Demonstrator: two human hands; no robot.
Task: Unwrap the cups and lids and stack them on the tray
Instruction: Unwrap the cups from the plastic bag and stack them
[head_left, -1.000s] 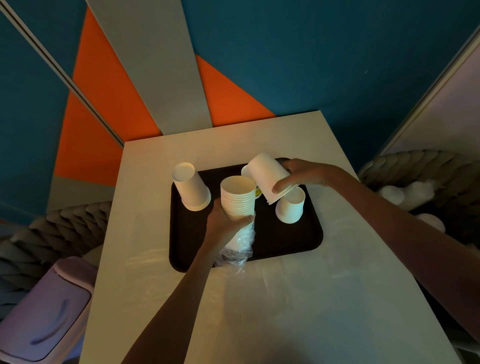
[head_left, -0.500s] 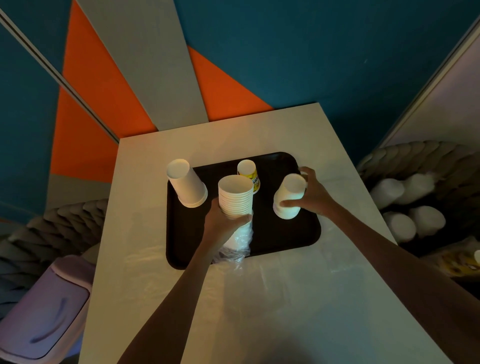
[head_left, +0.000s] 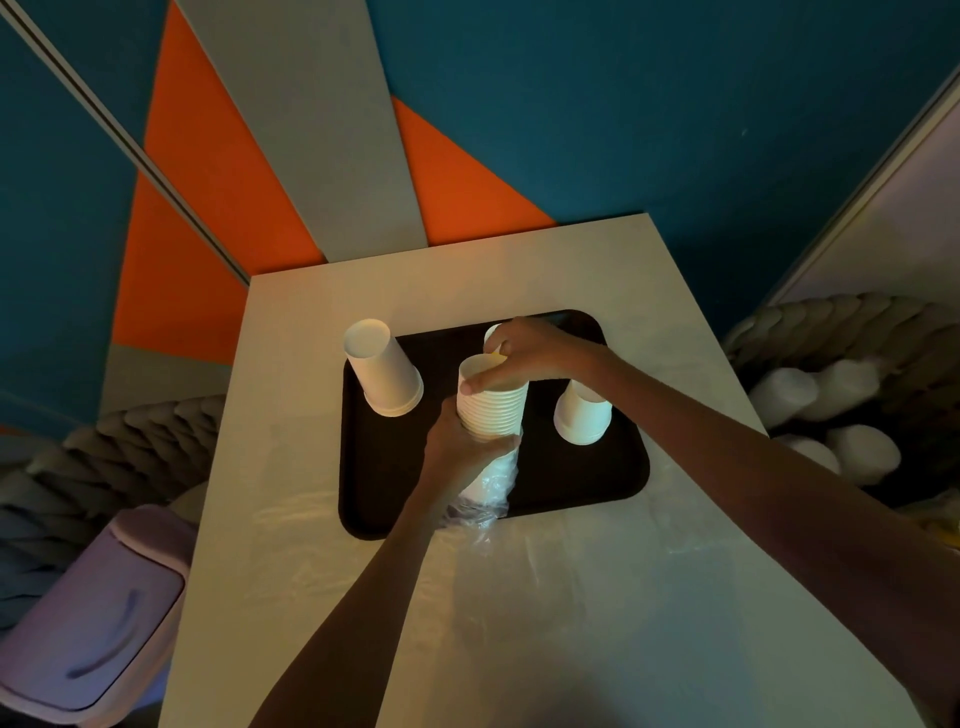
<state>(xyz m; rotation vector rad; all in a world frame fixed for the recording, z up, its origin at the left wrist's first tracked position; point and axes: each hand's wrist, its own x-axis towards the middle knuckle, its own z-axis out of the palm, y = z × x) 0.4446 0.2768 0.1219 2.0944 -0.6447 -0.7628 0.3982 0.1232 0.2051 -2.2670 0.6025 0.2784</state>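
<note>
Teal, orange and grey wall panels rise behind a pale counter carrying a dark rectangular plastic tray. At the tray's centre, a person's left hand grips an upright nested stack of white paper cups, its clear plastic wrapper bunched down towards the tray's near edge. The right hand pinches the top cup's rim. One inverted white paper cup stands at the tray's far-left corner, a second inverted white paper cup on its right side.
</note>
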